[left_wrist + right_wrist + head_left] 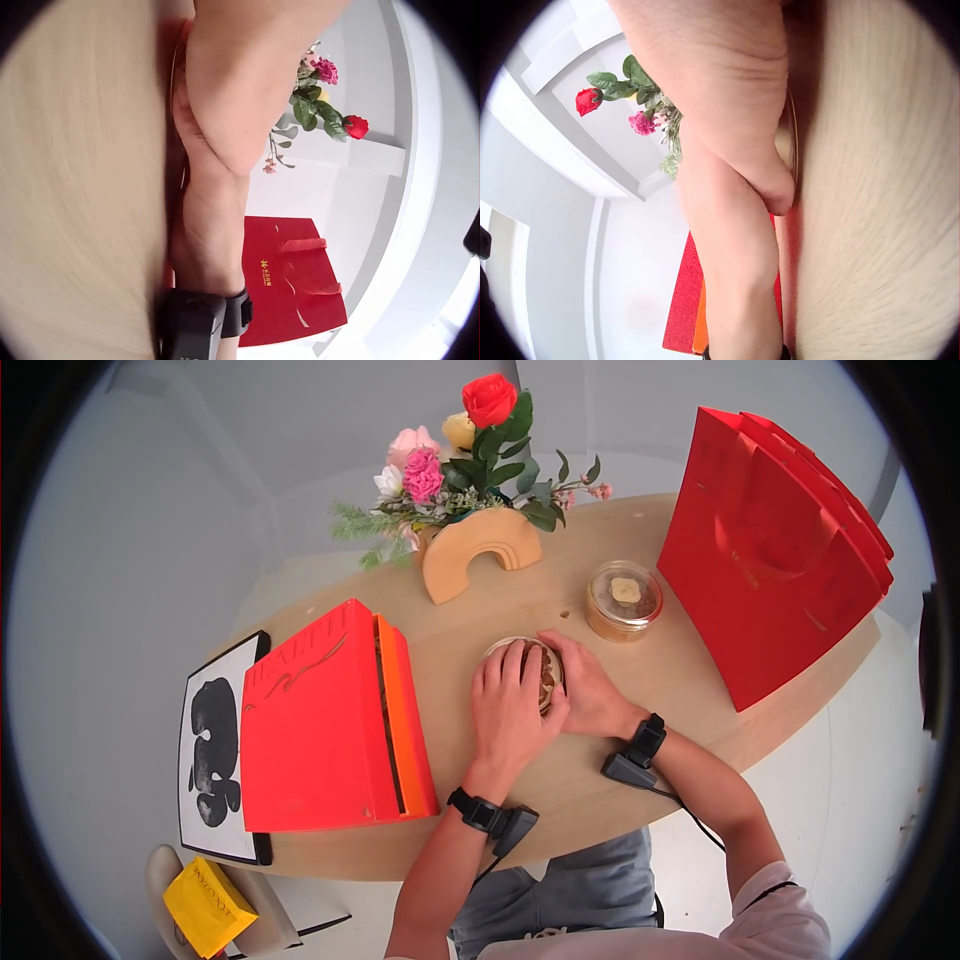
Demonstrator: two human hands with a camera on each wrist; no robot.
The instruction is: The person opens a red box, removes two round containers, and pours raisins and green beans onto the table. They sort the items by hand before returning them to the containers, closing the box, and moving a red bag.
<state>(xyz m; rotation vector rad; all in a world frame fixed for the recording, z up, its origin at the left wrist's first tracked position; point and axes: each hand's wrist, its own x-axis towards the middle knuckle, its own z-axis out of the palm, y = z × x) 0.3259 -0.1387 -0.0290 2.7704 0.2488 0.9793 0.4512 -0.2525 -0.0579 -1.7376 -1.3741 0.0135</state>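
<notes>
Near the middle of the table (450, 630), both hands hold a round clear jar (546, 685) with brown contents. My left hand (512, 710) lies over its top, fingers spread across the lid area and thumb at the near side. Around the right side of the jar curves my right hand (593, 688), its fingers partly hidden. From the left wrist, the left hand (240, 82) covers nearly all of the jar, low against the tabletop. In the right wrist view, a thin strip of the jar's rim (794, 142) shows beside the right hand (727, 90).
A similar closed jar (622, 602) stands beyond the right hand, beside a tall red gift bag (765, 560). At left, a red box (315, 730) overlaps a framed black-and-white picture (212, 760). Behind is an arched vase (455, 555) of flowers. A yellow packet (208, 905) lies on a chair.
</notes>
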